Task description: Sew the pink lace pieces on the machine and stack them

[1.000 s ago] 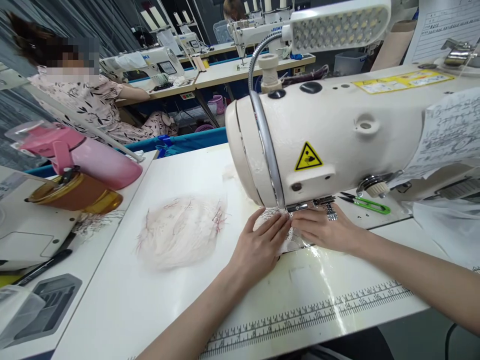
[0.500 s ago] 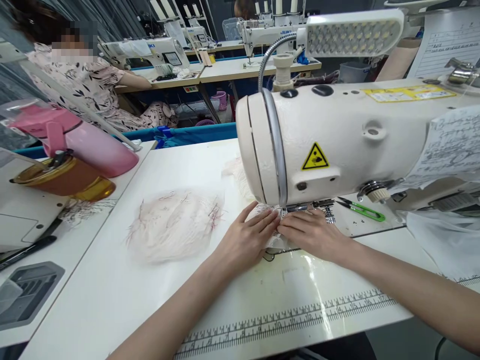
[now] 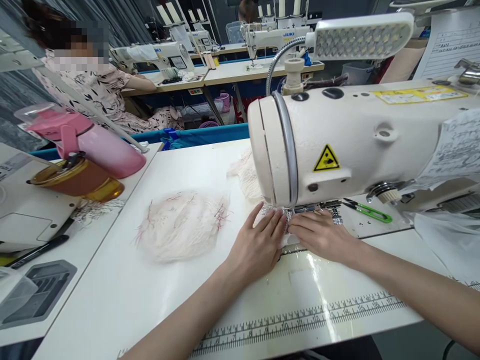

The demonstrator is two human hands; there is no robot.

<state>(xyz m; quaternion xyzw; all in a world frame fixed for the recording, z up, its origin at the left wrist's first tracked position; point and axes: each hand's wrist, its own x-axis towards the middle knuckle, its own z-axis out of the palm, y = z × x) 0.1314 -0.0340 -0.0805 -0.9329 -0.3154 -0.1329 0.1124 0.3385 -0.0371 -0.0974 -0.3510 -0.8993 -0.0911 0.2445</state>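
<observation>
Both hands lie flat on a small piece of white lace (image 3: 285,223) under the head of the sewing machine (image 3: 360,145). Left hand (image 3: 258,245): palm down, fingers spread and pointing at the needle area, pressing the lace to the machine bed; nothing is pinched. Right hand (image 3: 318,234): also palm down, fingers extended left toward the presser foot (image 3: 305,209), fingertips on the lace edge just beside the left hand's fingertips. Neither hand closes around anything; both only press.

The lace sits right at the foot, mostly hidden by the hands and the machine head. Whether the needle is down or running, I cannot tell. More lace (image 3: 247,175) trails out behind the machine head to the left.

Progress, as a judgement: the piece is placed and held under the foot, so positioning looks done and stitching is under way or about to start. How much of the seam is sewn is not visible.

A pile of pale lace pieces with red threads (image 3: 182,225) lies on the table (image 3: 131,300) well left of the hands, untouched. Green thread snips (image 3: 369,211) lie on the bed to the right. A pink bottle (image 3: 90,147) and an amber jar (image 3: 75,180) rest on the neighbouring stand. Another person (image 3: 101,90) sits at a machine in the back.
</observation>
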